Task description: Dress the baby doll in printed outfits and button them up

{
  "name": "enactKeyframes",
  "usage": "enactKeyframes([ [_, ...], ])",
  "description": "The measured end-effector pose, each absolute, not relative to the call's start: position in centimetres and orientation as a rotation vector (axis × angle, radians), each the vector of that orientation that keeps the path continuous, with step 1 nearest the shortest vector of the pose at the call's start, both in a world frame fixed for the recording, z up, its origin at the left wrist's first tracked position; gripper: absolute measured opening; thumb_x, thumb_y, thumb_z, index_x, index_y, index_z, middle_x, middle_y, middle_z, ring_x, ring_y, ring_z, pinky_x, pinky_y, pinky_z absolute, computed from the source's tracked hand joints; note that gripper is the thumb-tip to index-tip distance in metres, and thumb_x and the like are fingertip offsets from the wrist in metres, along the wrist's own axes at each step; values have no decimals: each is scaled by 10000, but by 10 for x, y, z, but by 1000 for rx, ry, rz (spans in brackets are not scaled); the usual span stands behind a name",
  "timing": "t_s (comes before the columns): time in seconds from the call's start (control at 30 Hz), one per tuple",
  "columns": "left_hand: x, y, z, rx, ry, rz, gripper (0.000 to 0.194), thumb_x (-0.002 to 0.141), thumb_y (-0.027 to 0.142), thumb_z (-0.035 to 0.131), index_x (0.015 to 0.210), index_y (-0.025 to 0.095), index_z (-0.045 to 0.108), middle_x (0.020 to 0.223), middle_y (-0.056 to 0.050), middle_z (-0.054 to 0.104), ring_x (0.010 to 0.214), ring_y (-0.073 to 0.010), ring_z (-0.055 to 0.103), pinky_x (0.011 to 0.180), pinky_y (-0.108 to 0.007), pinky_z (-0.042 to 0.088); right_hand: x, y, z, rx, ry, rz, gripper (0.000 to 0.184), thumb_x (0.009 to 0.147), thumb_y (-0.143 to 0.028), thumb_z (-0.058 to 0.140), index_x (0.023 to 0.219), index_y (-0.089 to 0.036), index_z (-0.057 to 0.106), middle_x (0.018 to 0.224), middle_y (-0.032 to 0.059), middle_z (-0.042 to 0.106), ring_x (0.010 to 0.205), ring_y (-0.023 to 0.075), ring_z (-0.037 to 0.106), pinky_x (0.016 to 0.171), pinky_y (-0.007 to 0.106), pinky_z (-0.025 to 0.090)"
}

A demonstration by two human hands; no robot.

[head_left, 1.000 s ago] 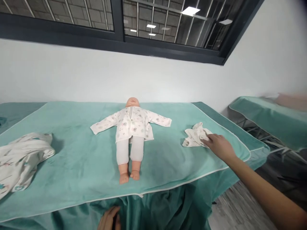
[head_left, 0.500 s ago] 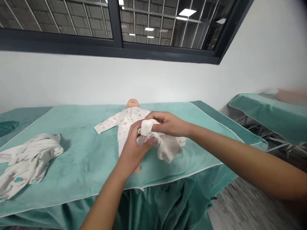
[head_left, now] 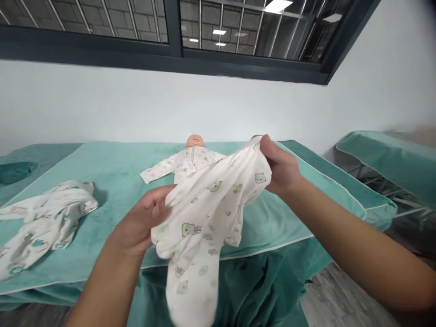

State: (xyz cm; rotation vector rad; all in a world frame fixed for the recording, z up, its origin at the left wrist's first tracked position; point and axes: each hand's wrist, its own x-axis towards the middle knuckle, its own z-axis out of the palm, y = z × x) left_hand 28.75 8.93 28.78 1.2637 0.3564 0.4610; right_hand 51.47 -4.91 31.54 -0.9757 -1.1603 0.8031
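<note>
Green cloth point(head_left: 124, 170) lies beneath the doll point(head_left: 195, 141). I record the white printed garment point(head_left: 207, 211) raised on the doll's near side, partly hiding it; my left hand point(head_left: 143, 222) and right hand point(head_left: 282, 167) each have their grip clamped on it. Crumpled clothing point(head_left: 56, 218) lies left of the doll.

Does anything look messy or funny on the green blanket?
A little: the white cloth garment with colourful prints lies crumpled on the left part of the pale green blanket, while the white printed sleeve on the pink doll stretches out. The white, green-printed garment hangs between the left hand and right hand. Nothing looks spilled or torn.
</note>
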Motion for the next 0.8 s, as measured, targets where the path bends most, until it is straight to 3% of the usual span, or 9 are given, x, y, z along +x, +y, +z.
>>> enactKeyframes([
  [0.1, 289, 94, 286, 1280, 351, 552, 577, 573, 618, 824, 957, 198, 725, 770, -62, 695, 852, -298, 697, 600, -314, 544, 498, -48, 300, -990, -1175, 910, 435, 868, -628, 606, 784, -202, 635, 668, -1, 572, 617, 147, 547, 586, 269, 440],
  [0.23, 299, 88, 293, 1535, 283, 600, 468, 703, 428, 820, 1088, 199, 681, 995, -61, 708, 949, -242, 677, 750, -281, 548, 471, -39, 299, -1216, -1344, 931, 406, 880, -572, 631, 836, -168, 645, 758, 7, 597, 660, 120, 531, 596, 247, 420],
  [0.4, 309, 78, 296, 1642, 482, 652, 343, 719, 387, 809, 926, 172, 641, 775, 11, 640, 659, -126, 589, 571, -191, 447, 469, -18, 311, -1375, -1505, 772, 441, 903, -579, 582, 830, -149, 647, 750, -4, 592, 667, 102, 515, 605, 230, 396],
  [0.47, 310, 81, 290, 1477, 533, 792, 315, 729, 372, 791, 879, 165, 606, 734, 27, 624, 622, -113, 573, 573, -190, 443, 476, -14, 310, -1454, -1628, 907, 431, 861, -573, 639, 784, -149, 651, 729, -12, 595, 641, 96, 510, 578, 223, 377],
  [0.57, 310, 83, 275, 1260, 595, 864, 330, 742, 360, 771, 963, 179, 606, 764, 24, 652, 626, -126, 596, 601, -216, 469, 485, -14, 300, -1526, -1785, 1239, 386, 759, -519, 765, 701, -152, 661, 674, -24, 599, 592, 92, 510, 549, 219, 364],
  [0.7, 304, 69, 250, 1268, 714, 535, 450, 794, 515, 721, 1060, 162, 643, 705, -4, 655, 551, -135, 566, 514, -226, 434, 485, -15, 270, -1340, -1396, 1223, 348, 791, -500, 748, 809, -156, 697, 778, 3, 679, 663, 120, 598, 621, 237, 443],
  [0.8, 295, 56, 236, 1251, 661, 246, 487, 740, 482, 787, 1065, 142, 659, 612, 23, 591, 456, -94, 464, 423, -197, 330, 475, -18, 236, -1159, -967, 1248, 414, 766, -533, 768, 861, -138, 684, 783, 32, 694, 671, 140, 630, 646, 257, 485],
])
